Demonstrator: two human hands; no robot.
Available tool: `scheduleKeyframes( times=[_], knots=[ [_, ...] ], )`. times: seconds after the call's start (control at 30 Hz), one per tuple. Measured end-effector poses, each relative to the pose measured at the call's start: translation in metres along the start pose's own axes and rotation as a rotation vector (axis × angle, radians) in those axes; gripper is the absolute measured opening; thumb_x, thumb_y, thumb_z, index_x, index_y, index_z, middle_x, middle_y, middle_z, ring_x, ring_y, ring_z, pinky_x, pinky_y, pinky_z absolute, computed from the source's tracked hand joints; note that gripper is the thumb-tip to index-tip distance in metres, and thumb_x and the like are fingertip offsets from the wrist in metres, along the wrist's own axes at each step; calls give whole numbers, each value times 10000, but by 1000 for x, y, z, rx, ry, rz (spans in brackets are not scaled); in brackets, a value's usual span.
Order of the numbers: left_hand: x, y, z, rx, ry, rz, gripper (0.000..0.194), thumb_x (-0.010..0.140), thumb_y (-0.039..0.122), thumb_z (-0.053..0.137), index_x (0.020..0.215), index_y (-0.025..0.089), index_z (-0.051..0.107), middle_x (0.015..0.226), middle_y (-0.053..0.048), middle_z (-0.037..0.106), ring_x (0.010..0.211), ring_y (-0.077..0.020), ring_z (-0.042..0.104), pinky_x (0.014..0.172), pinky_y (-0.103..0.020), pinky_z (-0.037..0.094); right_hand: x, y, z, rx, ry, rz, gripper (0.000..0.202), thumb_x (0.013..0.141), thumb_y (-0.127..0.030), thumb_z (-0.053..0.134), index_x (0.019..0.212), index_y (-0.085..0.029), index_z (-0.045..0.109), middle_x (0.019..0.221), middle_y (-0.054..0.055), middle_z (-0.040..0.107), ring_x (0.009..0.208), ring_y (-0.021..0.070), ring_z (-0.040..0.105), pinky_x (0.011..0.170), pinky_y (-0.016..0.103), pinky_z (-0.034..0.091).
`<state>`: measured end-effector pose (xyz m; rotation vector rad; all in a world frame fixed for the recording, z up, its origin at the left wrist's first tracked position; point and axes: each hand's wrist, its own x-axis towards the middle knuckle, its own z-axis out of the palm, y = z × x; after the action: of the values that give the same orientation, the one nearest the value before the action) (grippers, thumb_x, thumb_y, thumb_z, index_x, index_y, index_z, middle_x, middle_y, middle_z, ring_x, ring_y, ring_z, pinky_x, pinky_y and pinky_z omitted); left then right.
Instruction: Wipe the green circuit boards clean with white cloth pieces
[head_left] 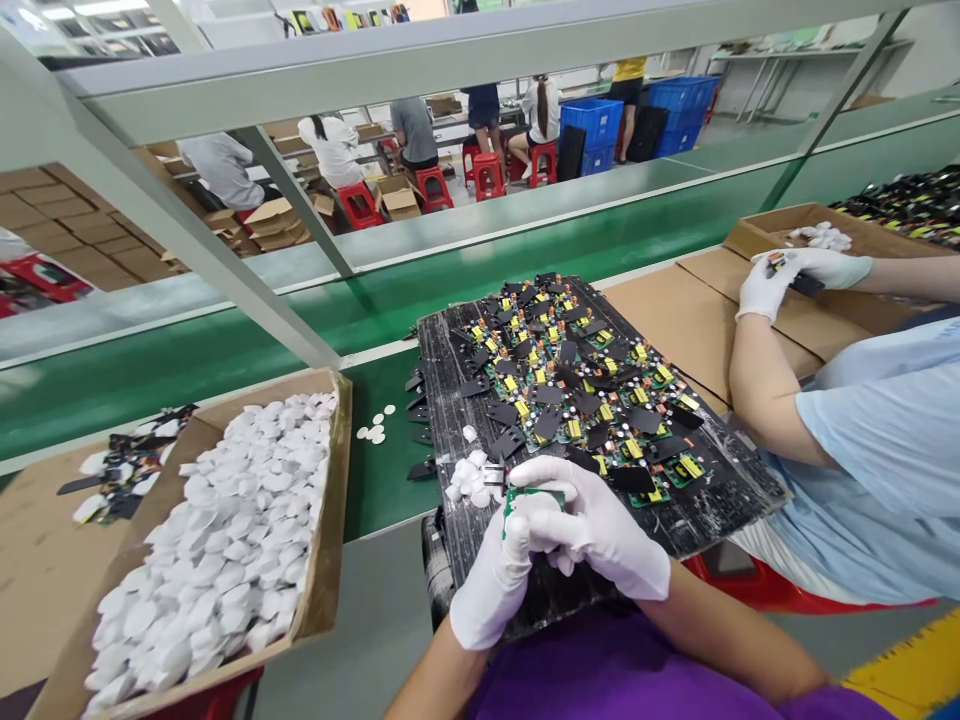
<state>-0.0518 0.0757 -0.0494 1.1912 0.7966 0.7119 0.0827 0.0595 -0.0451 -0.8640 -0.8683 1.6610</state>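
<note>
Both of my hands wear white gloves and meet over the near edge of a black board [469, 400]. My left hand [499, 570] and my right hand [592, 525] are closed around a green circuit board [536, 495], whose metal prongs point up and left. White pieces show under my right fingers. Beside the prongs lies a small pile of white pieces [469, 480]. Many circuit boards [547, 370] with yellow parts and black tabs cover the middle and far side of the black board.
A cardboard box [341, 480] full of white pieces stands at left, with more circuit boards [124, 465] beyond it. Loose white discs [375, 430] lie on the green surface. At right, a co-worker's gloved hands [787, 280] hold a part near a cardboard tray. A metal frame [202, 240] crosses in front.
</note>
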Motion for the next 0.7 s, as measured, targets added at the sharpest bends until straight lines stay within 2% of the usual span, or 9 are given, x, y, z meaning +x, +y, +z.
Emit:
scheduleKeyframes(
  times=[0.1, 0.2, 0.3, 0.33, 0.4, 0.47, 0.57, 0.63, 0.7],
  knots=[
    [0, -1, 2, 5, -63, 116, 731, 816, 832, 367, 721, 176, 676, 657, -58, 585, 640, -191, 535, 633, -341, 451, 0, 4, -1, -15, 57, -46, 354, 752, -384, 771, 1047, -190, 738, 644, -35, 641, 317, 24, 435, 313, 129, 341],
    [-1, 4, 3, 35, -102, 176, 712, 848, 791, 377, 749, 165, 701, 645, -39, 551, 617, -172, 514, 636, -328, 445, -1, 6, -5, -68, 47, -131, 330, 776, -428, 736, 1023, -211, 767, 877, 36, 743, 348, 35, 497, 320, 150, 373],
    [-6, 10, 3, 46, -182, 129, 721, 808, 812, 429, 798, 151, 714, 669, -44, 555, 657, -188, 520, 667, -332, 449, -3, 4, -9, -214, 11, -295, 348, 763, -506, 747, 965, -226, 789, 1060, 73, 749, 718, 167, 722, 557, 247, 585],
    [-8, 10, 4, 40, -212, 101, 716, 792, 819, 450, 797, 150, 706, 687, -50, 562, 676, -193, 518, 672, -331, 444, -4, 4, -10, -262, 19, -336, 335, 780, -515, 740, 946, -229, 792, 1044, 74, 754, 827, 196, 735, 653, 280, 612],
    [-11, 9, 4, 19, -250, 66, 694, 766, 822, 495, 810, 155, 679, 729, -54, 565, 696, -192, 498, 678, -328, 423, -6, 5, -10, -339, 65, -364, 290, 841, -499, 704, 922, -234, 789, 980, 72, 762, 871, 207, 740, 738, 314, 622],
    [-14, 8, 4, 28, -240, 44, 625, 763, 781, 564, 832, 165, 649, 767, -50, 561, 725, -192, 491, 700, -330, 407, -8, 4, -11, -407, 83, -370, 257, 897, -465, 661, 905, -240, 783, 954, 66, 766, 855, 200, 744, 760, 321, 623],
    [-21, 10, -6, 66, -217, -18, 527, 791, 700, 606, 804, 173, 607, 761, -42, 557, 722, -192, 497, 688, -332, 391, -8, -6, -16, -505, -84, -425, 306, 950, -480, 587, 1040, -247, 765, 1048, 69, 766, 998, 211, 729, 887, 343, 596],
    [-29, 15, -18, 105, -160, -46, 485, 810, 664, 604, 793, 179, 598, 743, -38, 560, 704, -189, 499, 680, -332, 389, -5, -18, -23, -589, -175, -425, 384, 966, -503, 551, 1201, -240, 704, 1099, 79, 755, 1011, 206, 724, 895, 343, 589],
    [-36, 21, -35, 176, -46, -27, 454, 830, 635, 588, 778, 184, 603, 726, -32, 564, 689, -184, 498, 687, -330, 391, 2, -30, -29, -744, -153, -395, 399, 965, -466, 567, 1277, -232, 652, 1100, 78, 750, 963, 193, 728, 870, 338, 590]
  ],
)
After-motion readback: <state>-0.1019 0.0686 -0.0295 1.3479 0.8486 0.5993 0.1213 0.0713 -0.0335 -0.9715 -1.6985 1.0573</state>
